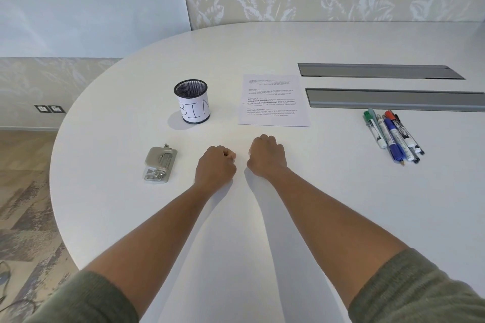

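Observation:
My left hand (215, 165) and my right hand (267, 155) rest side by side as fists on the white table (262, 44), fingers curled and holding nothing. A printed sheet of paper (274, 100) lies just beyond my right hand. A black mesh cup (192, 101) with a paper label reading "BIN" stands beyond my left hand. A silver hole punch (159, 164) sits to the left of my left hand. Several markers and pens (393, 135) lie in a bunch far to the right.
Two grey cable-slot covers (380, 71) (393, 99) are set into the table at the back right. The table's curved edge runs down the left side, with patterned carpet (23, 191) below. Floor sockets (49, 109) sit by the wall.

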Demonstrator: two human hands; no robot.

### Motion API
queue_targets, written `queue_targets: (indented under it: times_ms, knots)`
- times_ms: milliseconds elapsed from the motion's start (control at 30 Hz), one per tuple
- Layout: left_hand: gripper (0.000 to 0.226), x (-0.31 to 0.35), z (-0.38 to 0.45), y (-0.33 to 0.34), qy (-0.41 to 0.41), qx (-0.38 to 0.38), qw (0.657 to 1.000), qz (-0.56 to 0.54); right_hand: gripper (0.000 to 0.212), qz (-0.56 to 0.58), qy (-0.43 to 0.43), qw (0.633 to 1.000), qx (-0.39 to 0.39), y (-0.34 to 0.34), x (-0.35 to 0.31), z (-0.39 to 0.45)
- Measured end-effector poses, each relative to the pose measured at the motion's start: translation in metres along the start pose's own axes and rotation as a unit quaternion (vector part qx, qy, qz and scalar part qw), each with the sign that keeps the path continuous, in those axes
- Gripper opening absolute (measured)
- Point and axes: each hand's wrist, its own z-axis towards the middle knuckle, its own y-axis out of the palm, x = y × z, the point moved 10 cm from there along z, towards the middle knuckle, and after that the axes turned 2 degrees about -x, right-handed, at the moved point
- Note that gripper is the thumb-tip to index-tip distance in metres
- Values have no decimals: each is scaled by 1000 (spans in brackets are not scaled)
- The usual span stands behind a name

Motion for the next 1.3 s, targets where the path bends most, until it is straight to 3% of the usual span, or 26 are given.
queue_targets:
  times_ms: [133, 200, 333, 600, 967, 1167, 1300]
  knots:
    - [20, 0, 0, 0, 4, -10, 1000, -10, 23, 19, -40, 997, -57, 1, -2, 2]
    - [18, -1, 2, 1, -4, -19, 999, -26, 13, 83, -30, 992, -91, 1, 0, 3]
    - [21, -8, 6, 1, -33, -52, 991, -120, 14, 238, -23, 961, -139, -4, -6, 7]
    - [26, 6, 30, -44, 2, 12, 990, -144, 13, 393, -26, 913, -110, -44, -38, 31]
    - [24, 30, 85, -127, 67, 78, 989, -109, 13, 430, -52, 900, -51, -86, -89, 80]
    - [20, 26, 120, -161, 47, 104, 989, -97, 17, 439, -54, 896, -34, -96, -116, 109]
    - [16, 22, 138, -175, 27, 106, 992, -61, 12, 396, -61, 916, -37, -94, -132, 127]
